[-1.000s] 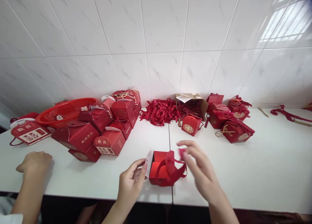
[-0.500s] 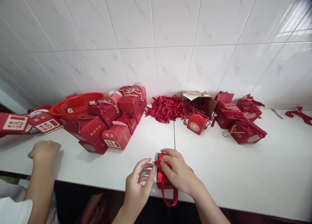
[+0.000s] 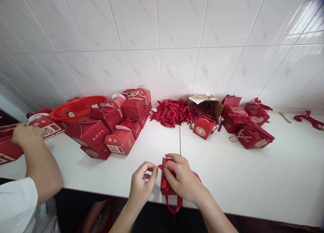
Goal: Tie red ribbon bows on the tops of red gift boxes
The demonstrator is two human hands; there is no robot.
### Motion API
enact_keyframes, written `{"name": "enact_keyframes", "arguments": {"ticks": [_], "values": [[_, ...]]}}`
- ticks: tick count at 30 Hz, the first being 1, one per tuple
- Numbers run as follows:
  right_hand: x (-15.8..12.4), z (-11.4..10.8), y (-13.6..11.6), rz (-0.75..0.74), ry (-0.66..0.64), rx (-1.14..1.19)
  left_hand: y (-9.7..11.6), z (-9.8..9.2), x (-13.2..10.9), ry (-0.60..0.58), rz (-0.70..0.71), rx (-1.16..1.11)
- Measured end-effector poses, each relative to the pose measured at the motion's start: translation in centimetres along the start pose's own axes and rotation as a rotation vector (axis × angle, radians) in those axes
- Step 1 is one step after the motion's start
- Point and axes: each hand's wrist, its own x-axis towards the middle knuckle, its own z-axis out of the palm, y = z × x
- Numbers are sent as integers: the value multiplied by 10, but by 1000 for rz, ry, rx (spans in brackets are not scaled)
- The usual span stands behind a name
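Tiles backed the desk. Your left hand pinched a ribbon. Your right hand overlaid the box, grip unclear.

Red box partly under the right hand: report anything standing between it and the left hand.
Only a ribbon end lies between the left hand and the red box, poking out on the box's left side toward that hand; nothing else visible does. The right hand covers the box partly, from the other side.
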Motion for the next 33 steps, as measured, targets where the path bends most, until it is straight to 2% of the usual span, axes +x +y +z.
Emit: {"name": "enact_keyframes", "arguments": {"ticks": [3,5,8,10,13,15,17,19,22,23,25,27,30,31,33], "values": [[-1,0,1,-4,3,8,-3,-4,-1,-23,-102,-65],[-1,1,1,-11,3,-8,1,-5,0,-87,-139,-113],[0,5,-2,-23,17,-40,10,-1,4,-173,-118,-150],[0,6,-3,-18,46,-53,14,3,6,-167,-76,-162],[-3,5,0,1,136,-38,10,5,7,-98,-63,-175],[-8,1,8,14,229,13,-1,-1,6,-45,-94,-145],[-15,-5,23,41,317,80,-18,-16,3,38,-130,-11],[-24,-12,42,88,372,134,-35,-37,-1,163,-175,272],[-34,-18,65,173,385,198,-53,-64,-3,300,-301,750],[-36,-18,70,195,368,227,-54,-67,-2,337,-284,811],[-37,-17,72,233,292,290,-50,-61,1,374,-132,717],[-35,-13,69,270,185,338,-39,-42,4,293,24,422],[-33,-6,62,335,47,402,-20,-8,7,-42,-54,12],[-33,-5,62,355,14,440,-16,1,7,-124,-90,-52],[-33,-5,62,390,-23,531,-9,11,8,-216,-132,-117]]}}
